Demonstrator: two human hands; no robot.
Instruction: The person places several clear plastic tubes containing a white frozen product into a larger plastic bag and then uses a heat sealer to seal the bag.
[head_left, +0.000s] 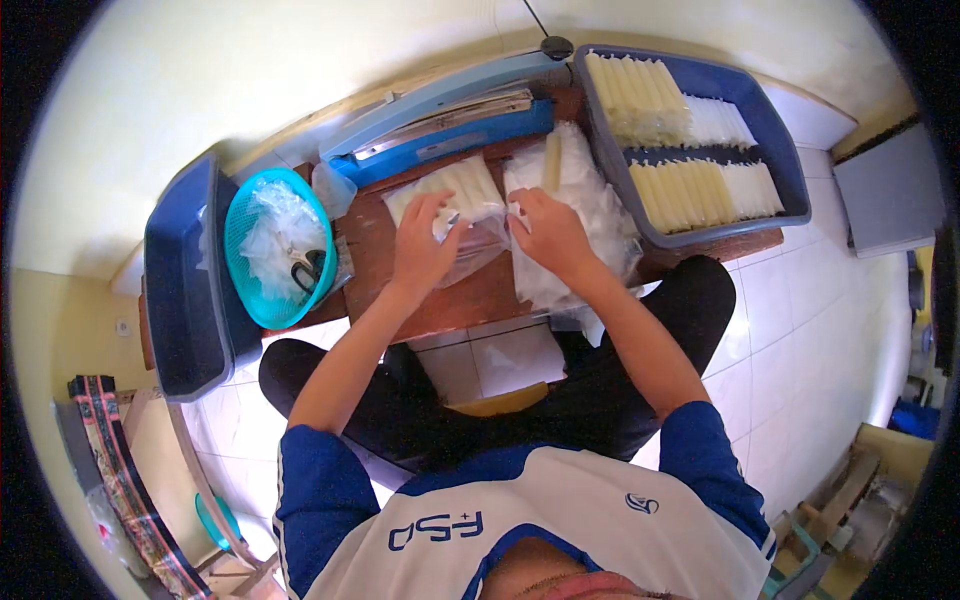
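A clear plastic bag (480, 180) holding a row of pale yellow sticks lies on the brown wooden table, its loose end toward me. My left hand (428, 240) curves over the bag's near left part, thumb and fingers bent on the film. At the bag's right edge, my right hand (552, 230) has its fingers curled in a pinch, with a shiny bit of film at the fingertips. Beneath and beside that hand spreads a pile of clear plastic bags (585, 190). One loose pale yellow stick (552, 162) lies on the pile, just beyond my right fingers.
Behind the bag stands a blue bag sealer (450, 138). A dark blue tub (655, 238) at right holds rows of yellow and white sticks. At left are a turquoise basket (236, 245) with plastic scraps and black-handled scissors (308, 270), and another dark tub (185, 345).
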